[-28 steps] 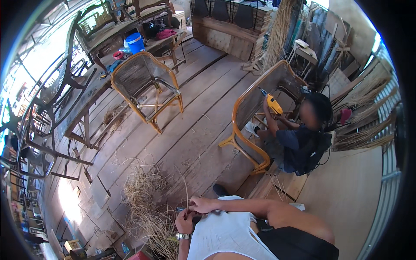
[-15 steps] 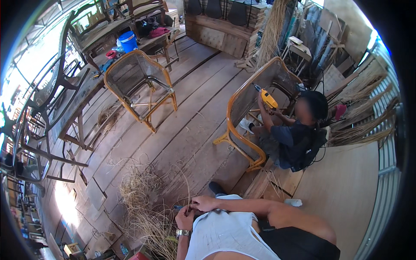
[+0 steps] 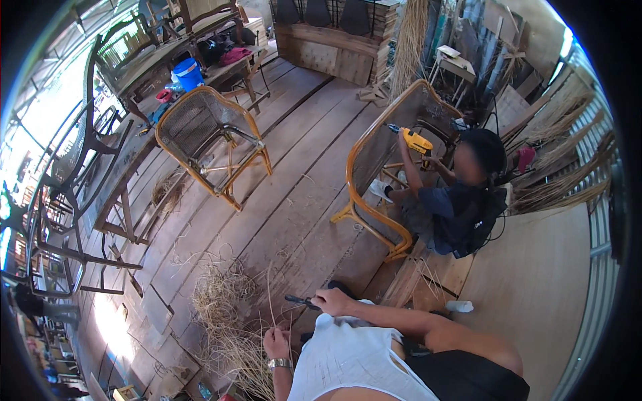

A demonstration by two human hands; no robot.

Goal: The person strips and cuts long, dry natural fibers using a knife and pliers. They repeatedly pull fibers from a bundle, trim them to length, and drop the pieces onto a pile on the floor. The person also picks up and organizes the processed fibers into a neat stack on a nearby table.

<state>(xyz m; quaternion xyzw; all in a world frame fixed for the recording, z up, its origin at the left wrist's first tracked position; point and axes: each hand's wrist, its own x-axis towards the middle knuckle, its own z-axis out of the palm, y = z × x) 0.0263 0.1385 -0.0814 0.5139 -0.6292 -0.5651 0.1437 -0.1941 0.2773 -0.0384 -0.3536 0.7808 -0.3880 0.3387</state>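
Note:
Low in the picture, my left hand, with a metal-banded watch at the wrist, is closed on a thin rattan strip that stands up from the fingers. My right hand grips a dark, slim hand tool, pointing left; its exact kind is too small to tell. The two hands are apart, in front of my white shirt. Beside my left hand lies a tangled heap of rattan strips on the floor.
A co-worker sits at the right, holding a yellow drill by a rattan armchair. Another rattan armchair stands ahead. At the left is a workbench with a blue bucket. A pale board lies right.
My hands, together before, have separated: the right moved right and up with the dark tool now showing, the left moved down with the strip. The view has shifted slightly.

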